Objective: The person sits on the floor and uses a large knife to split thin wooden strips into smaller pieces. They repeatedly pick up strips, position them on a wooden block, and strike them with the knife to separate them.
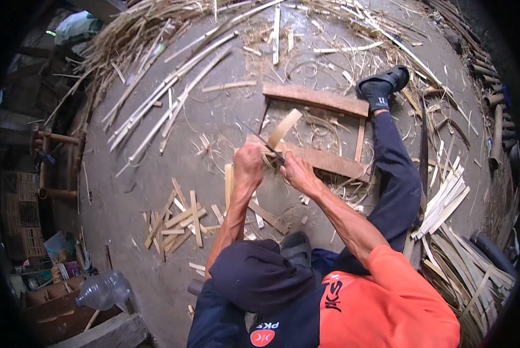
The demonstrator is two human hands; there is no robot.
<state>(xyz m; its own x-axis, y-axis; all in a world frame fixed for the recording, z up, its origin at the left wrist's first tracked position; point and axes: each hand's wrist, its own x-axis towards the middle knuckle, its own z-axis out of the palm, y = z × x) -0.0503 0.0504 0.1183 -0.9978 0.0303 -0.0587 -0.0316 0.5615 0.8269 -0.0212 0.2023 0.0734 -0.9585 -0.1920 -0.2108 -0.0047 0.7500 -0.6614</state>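
Note:
My right hand (299, 173) is wrapped round the handle of a knife (262, 139). Its thin dark blade points up and to the left, past my left hand. My left hand (248, 165) is closed on a pale bamboo strip (285, 125). One end of the strip curves upward beyond the knife, and a pale length shows below my left fist. Where blade and strip meet is partly hidden by my fingers. Just beyond my hands lies a low wooden frame (335, 162) of two reddish planks joined by thin bars.
Short bamboo slats (181, 220) lie piled at left. Long split strips (173, 98) and shavings cover the far floor. A bundle of thin strips (445, 200) lies at right. My right foot (384, 87) is beside the frame. A clear plastic jug (103, 290) stands lower left.

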